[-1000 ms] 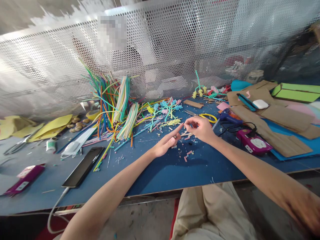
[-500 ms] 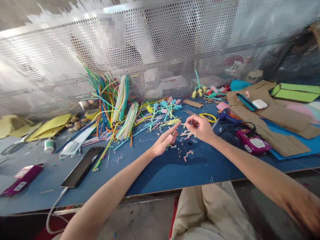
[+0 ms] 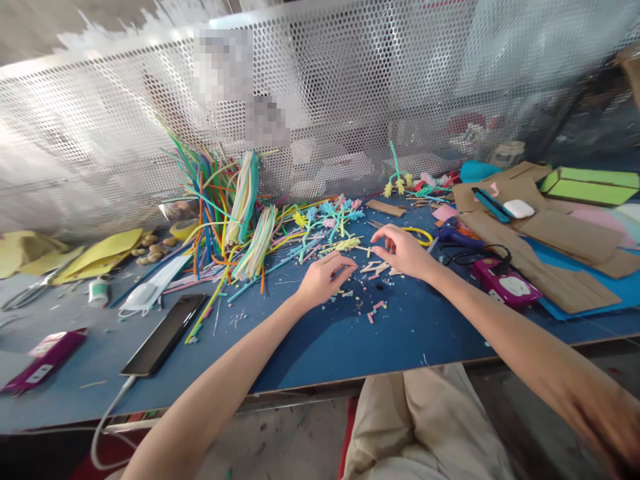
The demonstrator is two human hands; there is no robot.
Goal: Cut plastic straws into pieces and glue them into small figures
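My left hand (image 3: 327, 278) hovers over the blue table with its fingers bent and the thumb slightly apart; I see nothing in it. My right hand (image 3: 400, 251) is just across from it, thumb and index finger parted, with nothing visible gripped between them. Short pale cut pieces of pipe cleaner (image 3: 373, 268) lie beneath and between the hands. Behind the left hand is a yellow fuzzy pipe-cleaner piece (image 3: 347, 245). Farther back lie blue, pink and green pipe-cleaner sprigs (image 3: 341, 217). Yellow-handled scissors (image 3: 423, 231) are partly hidden behind the right hand.
Bundles of pipe cleaners (image 3: 243, 200) stand at the back left. A phone (image 3: 165, 335) on a cable lies at the left, near a purple box (image 3: 47, 357). Cardboard sheets (image 3: 540, 267), a glue gun (image 3: 457, 233) and another purple box (image 3: 505, 283) are at the right. A perforated metal screen (image 3: 340, 87) rises behind.
My left hand has drawn back slightly and its pointing index finger has bent. My right hand's thumb and index finger, pinched together before, have parted.
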